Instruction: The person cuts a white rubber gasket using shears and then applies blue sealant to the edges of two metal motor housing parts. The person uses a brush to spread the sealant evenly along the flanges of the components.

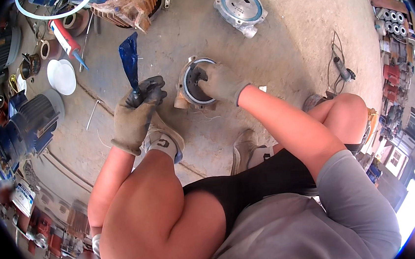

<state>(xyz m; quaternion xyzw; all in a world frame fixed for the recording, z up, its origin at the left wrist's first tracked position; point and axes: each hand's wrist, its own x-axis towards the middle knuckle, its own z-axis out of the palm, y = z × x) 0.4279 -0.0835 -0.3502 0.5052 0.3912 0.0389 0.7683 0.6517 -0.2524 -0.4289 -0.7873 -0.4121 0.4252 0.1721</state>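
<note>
My left hand (139, 108), in a grey work glove, closes round the dark lower end of a crumpled blue squeeze tube (129, 62) that points up and away from me. My right hand (224, 82), gloved too, reaches over a round metal housing (182, 82) on the floor. Its fingers are curled, with the tips down against the dark inside face within the pale rim; whatever they pinch is hidden. Beneath the housing's near side shows a brownish block (181, 101). Farther off lies a second round metal part (240, 7) with a blue ring and slotted silver face.
Left of me are a red cartridge with a blue nozzle (66, 39), white round lids (62, 77), a thin rod (92, 115) and blue motors (31, 120). A rusty finned casing (130, 8) stands ahead. A corded tool (343, 69) lies on the right.
</note>
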